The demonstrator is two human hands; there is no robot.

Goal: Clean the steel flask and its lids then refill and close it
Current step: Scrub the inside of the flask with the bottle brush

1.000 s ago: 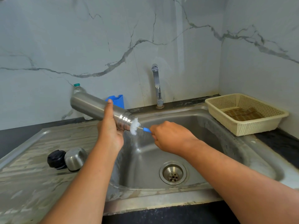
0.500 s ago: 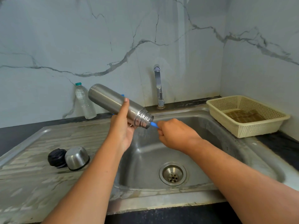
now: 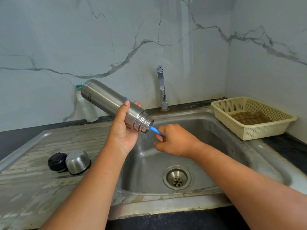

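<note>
My left hand (image 3: 123, 130) grips the steel flask (image 3: 109, 102) near its threaded neck. The flask is tilted over the sink (image 3: 207, 117), its open mouth pointing down and right. My right hand (image 3: 176, 141) holds the blue handle of a bottle brush (image 3: 156, 130); the brush head is inside the flask and hidden. On the draining board at the left lie the black inner lid (image 3: 57, 162) and the steel cup lid (image 3: 77, 162), side by side.
The tap (image 3: 162, 87) stands behind the sink, with no water running. A clear plastic bottle (image 3: 86, 107) stands against the wall behind the flask. A cream plastic basket (image 3: 249, 117) sits on the right counter. The drain (image 3: 177, 177) lies in the basin floor.
The white brush head, outside the flask's mouth a second ago, has gone fully into the flask. The flask has moved up and to the right.
</note>
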